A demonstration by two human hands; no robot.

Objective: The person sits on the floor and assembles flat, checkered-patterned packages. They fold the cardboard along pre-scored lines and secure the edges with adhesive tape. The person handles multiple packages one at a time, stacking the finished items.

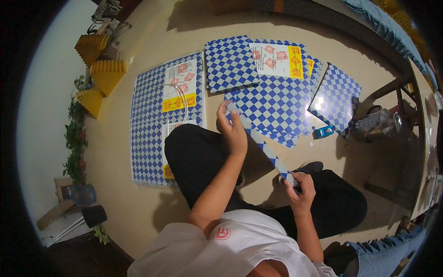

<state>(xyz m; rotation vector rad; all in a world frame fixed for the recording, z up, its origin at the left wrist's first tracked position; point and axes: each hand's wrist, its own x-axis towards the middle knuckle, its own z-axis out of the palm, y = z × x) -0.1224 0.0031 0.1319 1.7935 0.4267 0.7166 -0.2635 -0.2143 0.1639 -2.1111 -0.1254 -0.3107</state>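
Holding the strip (pixel 270 154): we have a long, narrow piece, checked in blue and pale grey, slanting between our two hands above our spread knees, its upper end to the left and its lower end to the right.
Left hand (pixel 234 134): our thumb and fingers lie about the strip's upper end; we cannot tell whether they press on it.
Right hand (pixel 302 187): our thumb and curled fingers are clamped on the strip's lower end, near a dark shoe (pixel 312 166).
Clothes: we wear a white shirt (pixel 258 226) with a small red emblem, and black trousers (pixel 196 161).
Checked panels (pixel 277 104): just beyond our left hand, several flat pieces in the same pattern lie overlapping on the pale floor (pixel 117 147); a white and yellow sheet (pixel 277 60) rests on them.
Thick checked piece (pixel 230 62): we see it at the panels' upper left.
Wrapped package (pixel 147 115): it lies beside our left knee, checked, in clear plastic, under a pale loop of cord (pixel 187 104).
Blue tool (pixel 324 132): a small object, its kind unclear, sits below the glossy panel (pixel 337 97) on our right.
Wooden table (pixel 422 143): it stands at our far right.
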